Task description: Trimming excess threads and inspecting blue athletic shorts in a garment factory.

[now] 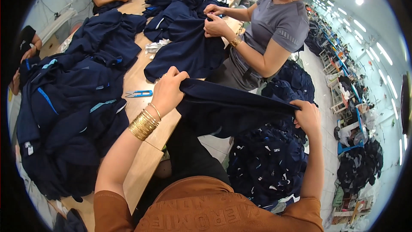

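Observation:
A dark navy garment [231, 101] is stretched between my two hands, its upper edge pulled nearly straight. My left hand [169, 89], with gold bangles on the wrist, grips one end just above the table edge. The other end is pinched in my right hand [307, 118], out over the floor side. The garment's lower part hangs in folds; which piece of clothing it is I cannot make out. Blue thread snips [139, 93] lie on the wooden table [148, 157] beside my left wrist.
Navy garments [73, 111] are heaped along the table's left. Across from me a person in grey [274, 30] handles navy cloth [189, 53]. Further persons sit at the far left. A large garment pile [268, 163] covers the floor at right, with sewing stations [343, 94] beyond the aisle.

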`<act>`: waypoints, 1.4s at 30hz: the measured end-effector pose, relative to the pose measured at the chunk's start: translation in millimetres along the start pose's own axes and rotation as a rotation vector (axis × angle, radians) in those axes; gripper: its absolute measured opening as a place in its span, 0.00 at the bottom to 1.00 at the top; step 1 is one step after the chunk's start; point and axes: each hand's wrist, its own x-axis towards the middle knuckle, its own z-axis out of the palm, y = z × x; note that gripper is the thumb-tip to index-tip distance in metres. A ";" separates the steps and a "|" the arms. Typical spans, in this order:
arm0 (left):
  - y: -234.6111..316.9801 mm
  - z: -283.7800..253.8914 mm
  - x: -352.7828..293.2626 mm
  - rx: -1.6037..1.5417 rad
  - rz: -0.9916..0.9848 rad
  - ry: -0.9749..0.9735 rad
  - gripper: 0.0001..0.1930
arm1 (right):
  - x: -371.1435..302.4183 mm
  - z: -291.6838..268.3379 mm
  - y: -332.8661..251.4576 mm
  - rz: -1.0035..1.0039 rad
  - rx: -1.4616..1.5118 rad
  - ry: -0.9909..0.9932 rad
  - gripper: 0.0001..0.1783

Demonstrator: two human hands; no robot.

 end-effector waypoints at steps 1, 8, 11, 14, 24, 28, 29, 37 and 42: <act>0.0 -4.9 0.9 0.002 -0.009 0.003 0.17 | 0.2 -1.6 2.6 0.034 -0.001 -0.050 0.20; -32.4 -52.2 10.5 -0.097 0.014 -0.271 0.14 | 4.5 -15.9 24.9 0.044 0.241 -0.243 0.18; -20.6 -59.1 13.3 -0.575 -0.281 -0.476 0.15 | 0.4 -16.9 21.7 -0.014 0.318 -0.220 0.19; 4.3 -52.8 3.6 -0.961 -0.492 -0.758 0.22 | 5.7 5.9 7.6 -0.091 0.820 -0.271 0.20; 68.1 41.0 -81.8 -1.194 0.012 -0.780 0.33 | 2.7 96.8 -11.9 -0.417 1.306 -0.700 0.25; 68.0 42.0 -102.0 -1.587 -0.385 -0.728 0.38 | -4.4 198.6 -19.7 -0.726 0.982 -0.323 0.28; 62.8 40.8 -96.7 -1.620 -0.664 -0.689 0.35 | -30.5 206.9 -29.6 -0.863 0.844 -0.049 0.25; 5.8 65.4 -89.5 -0.175 0.043 -0.399 0.26 | -58.1 330.1 116.6 0.781 1.989 -1.147 0.28; -28.8 65.3 -119.9 0.091 0.051 -0.456 0.23 | -78.4 382.8 133.9 0.826 1.465 -0.876 0.30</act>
